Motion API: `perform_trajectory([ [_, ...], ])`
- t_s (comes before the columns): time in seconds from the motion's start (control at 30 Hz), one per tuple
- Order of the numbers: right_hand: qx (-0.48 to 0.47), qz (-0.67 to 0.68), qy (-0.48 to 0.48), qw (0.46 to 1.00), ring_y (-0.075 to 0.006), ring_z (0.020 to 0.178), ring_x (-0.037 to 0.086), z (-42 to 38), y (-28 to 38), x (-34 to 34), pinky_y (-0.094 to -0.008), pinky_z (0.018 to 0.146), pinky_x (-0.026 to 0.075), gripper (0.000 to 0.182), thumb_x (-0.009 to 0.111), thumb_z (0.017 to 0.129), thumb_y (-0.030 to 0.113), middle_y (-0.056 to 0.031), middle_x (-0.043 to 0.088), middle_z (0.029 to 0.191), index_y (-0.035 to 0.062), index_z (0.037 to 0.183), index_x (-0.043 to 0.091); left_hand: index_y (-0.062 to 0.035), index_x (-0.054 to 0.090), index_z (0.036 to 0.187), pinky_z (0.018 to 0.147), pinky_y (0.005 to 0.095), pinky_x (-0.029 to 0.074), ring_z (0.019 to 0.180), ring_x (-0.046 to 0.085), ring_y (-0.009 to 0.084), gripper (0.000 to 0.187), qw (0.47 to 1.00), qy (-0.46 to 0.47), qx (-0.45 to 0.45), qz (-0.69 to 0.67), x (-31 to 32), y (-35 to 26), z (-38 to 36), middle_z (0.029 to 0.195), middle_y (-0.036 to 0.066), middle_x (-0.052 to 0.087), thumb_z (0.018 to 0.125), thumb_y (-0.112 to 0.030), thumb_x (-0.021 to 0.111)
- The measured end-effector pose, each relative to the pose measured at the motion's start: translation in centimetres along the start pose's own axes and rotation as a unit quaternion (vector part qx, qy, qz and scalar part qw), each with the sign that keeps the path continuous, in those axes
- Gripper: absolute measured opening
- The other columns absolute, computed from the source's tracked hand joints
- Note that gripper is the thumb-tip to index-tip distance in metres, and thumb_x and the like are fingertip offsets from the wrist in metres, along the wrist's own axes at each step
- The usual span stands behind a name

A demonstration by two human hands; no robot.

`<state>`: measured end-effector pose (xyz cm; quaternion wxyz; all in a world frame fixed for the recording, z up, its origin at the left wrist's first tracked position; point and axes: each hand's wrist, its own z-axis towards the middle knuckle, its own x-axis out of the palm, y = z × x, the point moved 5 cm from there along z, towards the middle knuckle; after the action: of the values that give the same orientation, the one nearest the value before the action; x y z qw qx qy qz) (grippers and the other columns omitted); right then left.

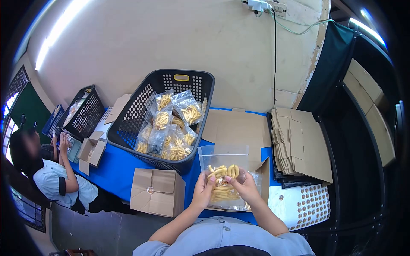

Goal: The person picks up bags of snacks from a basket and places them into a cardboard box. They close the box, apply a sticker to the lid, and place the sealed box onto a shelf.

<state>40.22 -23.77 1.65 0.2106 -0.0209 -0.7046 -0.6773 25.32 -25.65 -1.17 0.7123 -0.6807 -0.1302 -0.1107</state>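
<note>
Both my hands hold a clear plastic bag [225,196] of yellow, curved snack sticks in front of my body. My left hand [202,190] grips its left side and my right hand [245,187] its right side. The thumbs press on the front, beside a small round sticker [223,181]. The bag's upper part stands up flat above the snacks. Behind and below it, an open cardboard box [265,179] with more clear plastic inside is partly hidden by the bag and my hands.
A black crate [200,79] of similar snack bags stands on the blue table [114,164]. A closed carton [160,200] sits front left. Right are flattened cartons [309,141] and a sticker sheet [282,215]. A co-worker [64,179] works at left, near another crate [87,113].
</note>
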Motion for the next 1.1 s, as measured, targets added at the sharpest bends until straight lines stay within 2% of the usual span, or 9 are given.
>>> perform_trajectory([
  [0.13,-0.029,-0.040,0.022,0.999,-0.0137,0.098,0.061,-0.2,0.9,0.2,-0.0280,0.086,0.049,0.033,0.070,0.084,0.008,-0.0083,0.065,0.102,-0.0029,0.112,0.057,-0.0012,0.043,0.116,0.090,0.0279,0.045,0.105,0.054,0.0149,0.038,0.998,0.044,0.030,0.041,0.9,-1.5,-0.3,0.111,0.010,0.055,0.089,-0.015,0.065],
  [0.33,0.036,-0.015,-0.037,0.999,-0.0125,0.090,0.063,-0.1,0.3,-0.5,-0.0271,0.079,0.051,0.021,0.071,0.082,0.006,-0.0069,0.068,0.092,-0.0021,0.100,0.064,-0.0013,0.041,0.118,0.094,0.0302,0.045,0.111,0.053,0.0175,0.054,0.984,0.090,0.055,0.146,2.0,-2.2,-0.4,0.117,0.012,0.053,0.077,-0.003,0.075],
  [0.43,0.014,-0.028,-0.073,0.997,-0.0122,0.089,0.063,0.0,0.1,-1.0,-0.0264,0.076,0.051,0.023,0.072,0.082,0.008,-0.0069,0.067,0.094,-0.0011,0.101,0.063,-0.0018,0.040,0.119,0.094,0.0302,0.045,0.111,0.053,0.0176,0.055,0.987,0.086,0.061,0.125,2.4,-2.3,-0.1,0.118,0.012,0.052,0.077,-0.005,0.075],
  [0.5,-0.056,-0.026,-0.036,0.997,-0.0122,0.089,0.063,-0.1,1.4,0.1,-0.0274,0.078,0.051,0.026,0.071,0.083,0.010,-0.0070,0.067,0.095,-0.0011,0.104,0.061,-0.0017,0.040,0.120,0.094,0.0306,0.045,0.111,0.054,0.0179,0.055,0.992,0.064,0.045,0.103,2.5,-1.9,0.1,0.117,0.012,0.053,0.077,-0.005,0.075],
  [0.63,0.002,-0.025,-0.057,0.998,-0.0126,0.092,0.062,-0.1,0.3,-1.2,-0.0288,0.083,0.051,0.032,0.071,0.083,0.009,-0.0072,0.065,0.098,-0.0014,0.110,0.057,-0.0013,0.040,0.120,0.094,0.0305,0.045,0.110,0.054,0.0176,0.054,0.975,0.075,0.071,0.196,3.1,-2.3,-0.1,0.117,0.012,0.053,0.078,-0.005,0.074],
  [0.73,0.012,-0.035,-0.050,0.998,-0.0133,0.095,0.061,-0.1,0.1,-1.5,-0.0299,0.087,0.049,0.036,0.070,0.084,0.009,-0.0082,0.064,0.102,-0.0030,0.114,0.054,-0.0009,0.041,0.121,0.094,0.0302,0.045,0.109,0.055,0.0171,0.052,0.987,0.069,0.069,0.129,2.7,-1.9,0.2,0.117,0.011,0.055,0.080,-0.008,0.073],
  [0.8,-0.049,-0.025,0.009,0.998,-0.0139,0.098,0.060,-0.5,0.9,-0.6,-0.0288,0.088,0.048,0.037,0.066,0.088,0.013,-0.0091,0.063,0.106,-0.0036,0.117,0.051,-0.0009,0.041,0.121,0.093,0.0296,0.045,0.107,0.055,0.0160,0.050,0.995,0.043,0.048,0.072,1.9,-1.5,0.6,0.117,0.011,0.055,0.083,-0.014,0.072],
  [1.0,0.004,0.007,-0.019,1.000,-0.0156,0.103,0.059,-0.4,-0.9,-1.4,-0.0289,0.089,0.047,0.041,0.065,0.089,0.014,-0.0092,0.061,0.110,-0.0013,0.123,0.047,-0.0014,0.040,0.120,0.091,0.0284,0.044,0.106,0.055,0.0157,0.048,1.000,-0.001,-0.017,-0.026,0.7,-0.2,1.0,0.115,0.010,0.055,0.087,-0.021,0.069],
  [1.1,-0.033,-0.028,-0.017,0.999,-0.0139,0.101,0.059,-0.7,-1.0,-1.4,-0.0276,0.088,0.047,0.041,0.066,0.088,0.015,-0.0097,0.062,0.108,-0.0023,0.121,0.049,-0.0025,0.041,0.119,0.092,0.0291,0.045,0.110,0.053,0.0159,0.048,0.996,0.059,0.024,0.069,2.0,-1.4,0.7,0.116,0.010,0.054,0.084,-0.015,0.071],
])
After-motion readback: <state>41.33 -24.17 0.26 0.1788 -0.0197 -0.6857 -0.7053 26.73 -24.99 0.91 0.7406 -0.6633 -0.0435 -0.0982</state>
